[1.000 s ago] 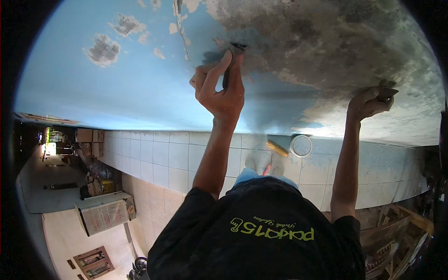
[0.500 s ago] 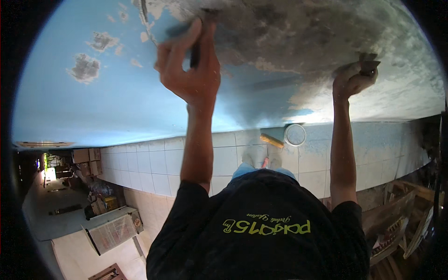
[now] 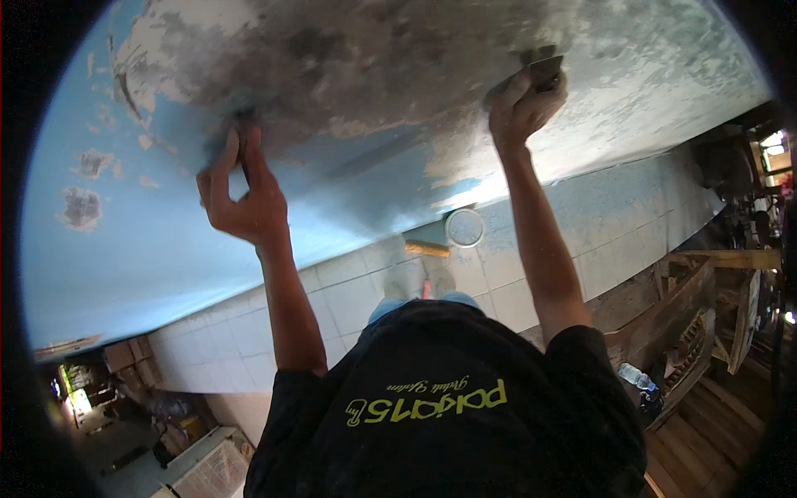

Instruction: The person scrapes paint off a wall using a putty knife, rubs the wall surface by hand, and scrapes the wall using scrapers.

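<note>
A wall of blue paint [image 3: 166,249] with a broad bare grey patch [image 3: 374,58] rises in front of me. Against the lower left of that patch, my left hand [image 3: 249,203] pinches a thin dark tool between thumb and fingers; most of it is hidden, and its kind is unclear. Farther right, my right hand [image 3: 530,112] grips a dark flat scraper [image 3: 545,71] held at the grey surface. Both arms reach up the wall, well apart from each other.
By my feet on the tiled floor [image 3: 515,299] stand a round white bucket [image 3: 464,228] and a brush with a yellowish head [image 3: 427,248]. Wooden boards [image 3: 664,307] and a plastic bottle [image 3: 638,377] lie at right. Boxes [image 3: 129,357] are stacked far left.
My view has turned and shifted to the right, so both hands appear farther left. My left hand sits lower in the picture, the right one higher. Each keeps its grip.
</note>
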`<state>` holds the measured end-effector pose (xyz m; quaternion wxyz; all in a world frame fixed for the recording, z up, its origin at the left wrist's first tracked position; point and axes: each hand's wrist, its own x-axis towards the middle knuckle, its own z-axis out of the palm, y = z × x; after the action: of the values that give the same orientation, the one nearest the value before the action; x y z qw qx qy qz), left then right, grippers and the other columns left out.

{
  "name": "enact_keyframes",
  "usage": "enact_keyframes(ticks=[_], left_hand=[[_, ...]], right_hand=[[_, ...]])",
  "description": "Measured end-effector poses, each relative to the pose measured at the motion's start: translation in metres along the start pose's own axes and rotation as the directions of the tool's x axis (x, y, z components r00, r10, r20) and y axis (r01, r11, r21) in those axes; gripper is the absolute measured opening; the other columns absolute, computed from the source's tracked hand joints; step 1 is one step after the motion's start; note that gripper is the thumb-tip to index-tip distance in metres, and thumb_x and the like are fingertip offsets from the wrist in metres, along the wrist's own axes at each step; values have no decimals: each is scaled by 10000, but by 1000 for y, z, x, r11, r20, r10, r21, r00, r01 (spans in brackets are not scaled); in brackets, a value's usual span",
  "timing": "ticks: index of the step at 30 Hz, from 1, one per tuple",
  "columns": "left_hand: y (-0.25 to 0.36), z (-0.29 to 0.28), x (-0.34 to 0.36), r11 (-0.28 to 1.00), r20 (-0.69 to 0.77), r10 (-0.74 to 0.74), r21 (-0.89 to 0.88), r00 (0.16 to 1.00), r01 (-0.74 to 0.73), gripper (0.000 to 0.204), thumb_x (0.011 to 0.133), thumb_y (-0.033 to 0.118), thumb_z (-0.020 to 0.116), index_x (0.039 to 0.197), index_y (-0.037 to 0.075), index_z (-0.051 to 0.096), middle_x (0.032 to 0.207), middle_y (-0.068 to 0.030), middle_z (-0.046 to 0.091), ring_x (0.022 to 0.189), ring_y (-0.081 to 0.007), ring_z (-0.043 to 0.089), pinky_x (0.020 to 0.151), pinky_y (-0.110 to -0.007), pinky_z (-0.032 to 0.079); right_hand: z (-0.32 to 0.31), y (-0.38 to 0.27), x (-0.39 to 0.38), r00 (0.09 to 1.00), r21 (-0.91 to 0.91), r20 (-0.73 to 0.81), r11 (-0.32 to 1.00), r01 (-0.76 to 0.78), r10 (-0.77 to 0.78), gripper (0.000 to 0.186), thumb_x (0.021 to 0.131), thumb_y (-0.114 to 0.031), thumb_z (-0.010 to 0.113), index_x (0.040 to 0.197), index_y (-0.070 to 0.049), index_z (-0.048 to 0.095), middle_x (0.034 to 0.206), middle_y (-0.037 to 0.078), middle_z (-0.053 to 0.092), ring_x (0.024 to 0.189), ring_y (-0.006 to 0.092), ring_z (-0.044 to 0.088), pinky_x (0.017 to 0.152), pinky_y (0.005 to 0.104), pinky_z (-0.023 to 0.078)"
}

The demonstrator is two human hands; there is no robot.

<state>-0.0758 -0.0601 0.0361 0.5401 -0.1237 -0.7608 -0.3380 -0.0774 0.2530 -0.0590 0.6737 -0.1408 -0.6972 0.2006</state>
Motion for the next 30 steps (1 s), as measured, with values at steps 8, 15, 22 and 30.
enact_keyframes(ticks=[8,15,22,30], left_hand=[[19,-2,32,996,-82,73,-42,994,-77,189,710,49,778,888,61,715,771,-44,663,712,-136,602,620,-264,475],[17,16,18,993,-134,94,-60,987,-102,209,671,15,786,859,78,719,733,-33,637,646,-121,576,557,-226,439],[-11,21,-18,996,-81,64,-48,995,-68,194,675,142,801,849,162,717,682,69,617,608,-80,504,651,-300,253],[0,21,-2,984,-146,85,-140,986,-106,209,683,138,798,874,159,716,654,82,582,587,-57,475,658,-284,236]], right_hand=[[5,3,0,992,215,116,974,-76,52,585,930,-377,474,1218,106,317,1087,202,447,977,290,469,855,403,374],[2,9,-4,996,145,64,987,-76,67,631,938,-426,435,1245,103,281,1108,222,382,971,300,459,828,428,403],[6,9,-4,995,40,77,997,-59,56,625,945,-433,400,1240,99,259,1065,221,371,940,305,460,745,418,422],[4,9,-2,993,67,86,993,-93,87,630,950,-423,379,1258,105,227,1087,218,356,959,308,451,766,439,410]])
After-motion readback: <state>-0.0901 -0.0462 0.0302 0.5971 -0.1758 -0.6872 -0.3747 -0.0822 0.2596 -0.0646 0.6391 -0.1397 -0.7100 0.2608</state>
